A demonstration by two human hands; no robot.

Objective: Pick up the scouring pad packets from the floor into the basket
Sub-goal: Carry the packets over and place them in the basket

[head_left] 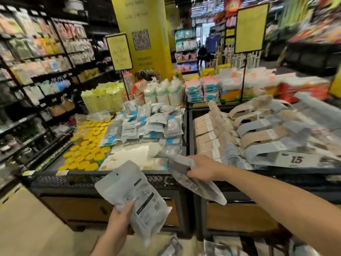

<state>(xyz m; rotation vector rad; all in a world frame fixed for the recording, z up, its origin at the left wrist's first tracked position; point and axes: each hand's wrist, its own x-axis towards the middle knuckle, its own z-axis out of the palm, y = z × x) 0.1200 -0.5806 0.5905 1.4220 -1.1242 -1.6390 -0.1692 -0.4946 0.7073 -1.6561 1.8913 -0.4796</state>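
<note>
While both hands carry stock, deliver one load at a time; the right hand (pixel 201 169) is clamped round a grey scouring pad packet (pixel 195 183) at the front rim of the mesh basket (pixel 73 180), so it is best placed to release first. Lift that packet clear of the rim and set it on the pile of like packets (pixel 147 124) further in, not on the white sheets (pixel 132 156) at the front; the slick film will probably slide off a slope. The left hand (pixel 120 217) grips a second packet (pixel 134 198) by its lower edge, below the rim and in front of the basket; further packets (pixel 171 246) lie on the pale floor (pixel 27 218) at the foot of the stand, so the task appears part done. On the basket's left side sit yellow lids (pixel 86 150); bundled hangers (pixel 258 137) fill the neighbouring bin; stocked shelving (pixel 36 61) lines the aisle on the left.
</note>
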